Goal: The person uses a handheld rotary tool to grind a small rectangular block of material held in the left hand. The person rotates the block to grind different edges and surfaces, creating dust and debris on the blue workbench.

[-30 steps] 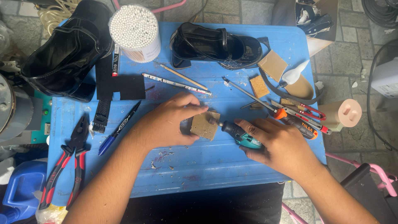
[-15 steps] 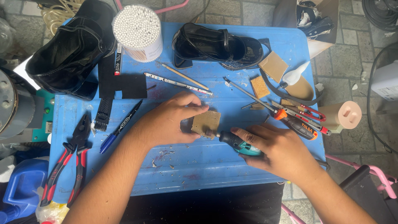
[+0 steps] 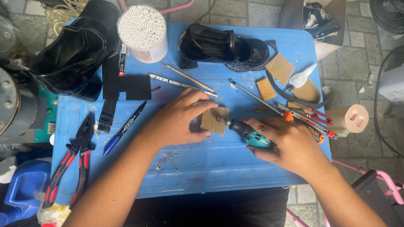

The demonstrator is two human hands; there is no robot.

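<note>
Since a moment ago our right hand (image 3: 290,145) has drawn back to the right, so the rotary tool (image 3: 250,133) now meets the right edge of the tan square pad (image 3: 215,120) rather than lying over it. That pad lies flat on the blue counter (image 3: 202,176), pinned under the fingers (image 3: 198,103) of our left hand (image 3: 176,120), which are pressed down on its left side and top edge. Our right-hand fingers are wrapped tight around the teal and black tool; its long axis runs nearly level, tip pointing left at the pad.

Beyond our left fingers, two pencils (image 3: 185,82) lie slanted, and past them a black shoe (image 3: 221,48) rests on its side. Up to the left stands a round white tub (image 3: 143,33), packed with white-tipped sticks standing on end. Just past our right fingers lie red-handled tools (image 3: 313,117). Far left of our left hand lie a blue marker (image 3: 122,128) and red-and-black pliers (image 3: 69,166).
</note>
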